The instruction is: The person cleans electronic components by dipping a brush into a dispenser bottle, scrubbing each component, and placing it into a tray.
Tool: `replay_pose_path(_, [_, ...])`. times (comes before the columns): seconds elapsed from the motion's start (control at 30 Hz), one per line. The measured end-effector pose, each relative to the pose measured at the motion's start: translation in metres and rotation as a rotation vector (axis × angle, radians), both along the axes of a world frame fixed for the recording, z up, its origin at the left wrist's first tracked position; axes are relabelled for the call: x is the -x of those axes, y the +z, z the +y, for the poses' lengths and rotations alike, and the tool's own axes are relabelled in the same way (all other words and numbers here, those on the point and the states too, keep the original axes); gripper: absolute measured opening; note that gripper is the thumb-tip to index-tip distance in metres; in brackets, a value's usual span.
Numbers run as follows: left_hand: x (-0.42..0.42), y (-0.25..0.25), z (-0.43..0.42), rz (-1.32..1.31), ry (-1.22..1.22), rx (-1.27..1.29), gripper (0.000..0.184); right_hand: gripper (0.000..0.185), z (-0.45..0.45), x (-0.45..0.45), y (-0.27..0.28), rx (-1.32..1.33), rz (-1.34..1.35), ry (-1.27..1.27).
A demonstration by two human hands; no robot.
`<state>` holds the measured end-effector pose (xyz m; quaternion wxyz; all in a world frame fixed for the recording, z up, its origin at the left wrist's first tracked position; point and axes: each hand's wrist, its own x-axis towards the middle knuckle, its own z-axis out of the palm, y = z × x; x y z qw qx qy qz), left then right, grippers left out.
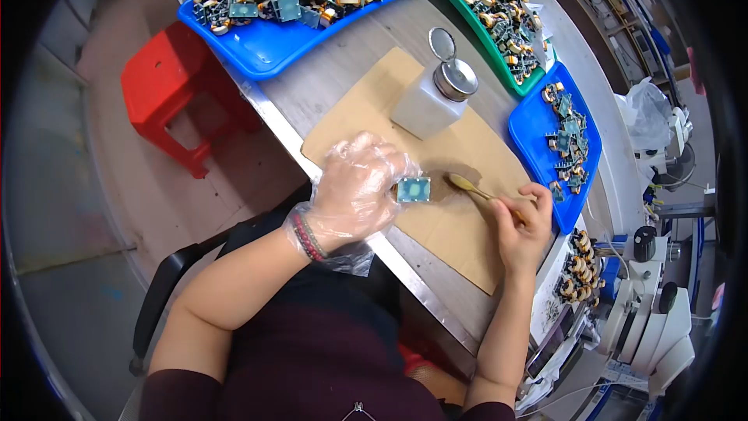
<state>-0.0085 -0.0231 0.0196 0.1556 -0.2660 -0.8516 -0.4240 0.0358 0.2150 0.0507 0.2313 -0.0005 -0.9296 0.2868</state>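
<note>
My left hand (pixel 362 183), in a clear plastic glove, is closed around a small green circuit board (pixel 414 189), whose flat face shows past the fingertips. Between the bare fingers of my right hand (pixel 523 224) is a slim brush (pixel 470 186), its bristle end pointing left toward the board but apart from it. Both hands are over a brown cardboard sheet (pixel 448 238) with a dark damp-looking patch near the brush. Behind them stands a white square bottle (pixel 427 105) with a metal top, its round lid flipped up.
A blue tray (pixel 261 51) heaped with circuit boards is at the back left. A green tray (pixel 467 19) and a smaller blue tray (pixel 526 121) hold more at the right. A red stool (pixel 160 70) stands left; a white microscope-like device (pixel 650 327) sits right.
</note>
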Motion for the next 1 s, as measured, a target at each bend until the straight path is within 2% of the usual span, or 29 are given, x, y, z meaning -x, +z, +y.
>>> replay_pose_path(0.03, [0.001, 0.000, 0.000, 0.000, 0.001, 0.015, 0.025, 0.010, -0.002, -0.002, -0.001, 0.169, 0.048, 0.026])
replay_pose_path(0.1, [0.003, 0.000, -0.001, -0.007, -0.008, 0.006, 0.026, 0.011, -0.027, -0.006, 0.000, 0.130, 0.119, 0.220])
replay_pose_path(0.13, [0.001, -0.001, 0.000, -0.010, -0.020, -0.015, 0.027, 0.010, -0.040, -0.006, -0.002, 0.089, 0.020, 0.263])
replay_pose_path(0.2, [0.002, -0.002, 0.001, -0.002, -0.033, -0.036, 0.027, 0.009, -0.028, -0.001, -0.008, 0.226, -0.079, 0.229])
replay_pose_path(0.23, [0.002, -0.002, 0.000, -0.020, -0.042, -0.033, 0.028, 0.008, -0.007, 0.003, -0.010, 0.031, 0.027, 0.197])
replay_pose_path(0.27, [0.001, -0.002, 0.000, -0.039, -0.037, -0.035, 0.029, 0.007, 0.005, 0.001, -0.007, 0.047, -0.071, 0.013])
replay_pose_path(0.3, [0.000, -0.001, 0.000, -0.019, -0.018, -0.011, 0.030, 0.009, 0.002, -0.004, 0.000, 0.059, -0.104, -0.041])
replay_pose_path(0.33, [0.002, 0.000, 0.000, -0.021, -0.012, -0.009, 0.030, 0.012, -0.007, -0.006, -0.001, 0.060, -0.010, 0.034])
replay_pose_path(0.37, [0.001, 0.001, -0.001, -0.021, -0.016, -0.012, 0.029, 0.014, -0.023, -0.008, -0.001, 0.170, 0.074, 0.159])
replay_pose_path(0.4, [0.000, 0.000, -0.001, -0.022, -0.026, -0.013, 0.028, 0.014, -0.037, -0.007, 0.000, 0.111, 0.068, 0.236])
replay_pose_path(0.43, [0.002, -0.002, 0.000, 0.002, -0.019, -0.018, 0.026, 0.012, -0.040, -0.007, -0.001, 0.111, -0.080, 0.213])
replay_pose_path(0.5, [0.001, 0.000, 0.001, -0.014, -0.041, -0.025, 0.027, 0.010, -0.006, 0.000, -0.012, 0.094, -0.020, 0.220])
replay_pose_path(0.53, [0.001, 0.000, 0.000, -0.034, -0.034, -0.041, 0.027, 0.008, 0.004, -0.005, -0.005, 0.055, -0.110, 0.015])
replay_pose_path(0.57, [0.002, -0.002, -0.001, -0.001, -0.045, -0.019, 0.027, 0.007, 0.011, -0.008, 0.000, 0.017, -0.143, -0.036])
replay_pose_path(0.63, [0.002, 0.000, -0.001, 0.007, -0.017, -0.025, 0.026, 0.008, -0.008, -0.008, 0.002, 0.146, 0.050, 0.169])
replay_pose_path(0.7, [0.002, -0.001, 0.000, 0.034, -0.003, -0.026, 0.024, 0.009, -0.035, -0.009, 0.005, 0.146, -0.093, 0.244])
replay_pose_path(0.77, [-0.001, 0.000, 0.002, 0.036, -0.014, -0.030, 0.025, 0.010, -0.014, -0.009, 0.003, 0.171, -0.159, 0.216])
replay_pose_path(0.8, [0.000, 0.000, 0.002, 0.041, -0.001, -0.043, 0.025, 0.010, 0.001, -0.015, 0.010, 0.034, -0.253, 0.074])
replay_pose_path(0.83, [0.002, -0.002, 0.001, 0.061, -0.020, -0.049, 0.026, 0.011, 0.014, -0.014, 0.007, 0.101, -0.233, 0.053])
replay_pose_path(0.9, [0.003, -0.003, 0.000, 0.066, 0.005, -0.045, 0.025, 0.012, 0.016, -0.014, 0.003, 0.088, 0.023, 0.167])
replay_pose_path(0.93, [0.002, -0.005, 0.001, 0.060, -0.007, -0.025, 0.025, 0.013, -0.009, -0.013, 0.011, 0.256, -0.009, 0.140])
replay_pose_path(0.97, [0.001, -0.006, 0.001, 0.048, -0.001, -0.026, 0.025, 0.013, -0.025, -0.007, 0.016, 0.053, 0.022, 0.260])
replay_pose_path(1.0, [0.000, -0.004, 0.001, 0.043, 0.012, -0.030, 0.025, 0.013, -0.030, -0.002, 0.006, 0.137, -0.035, 0.268])
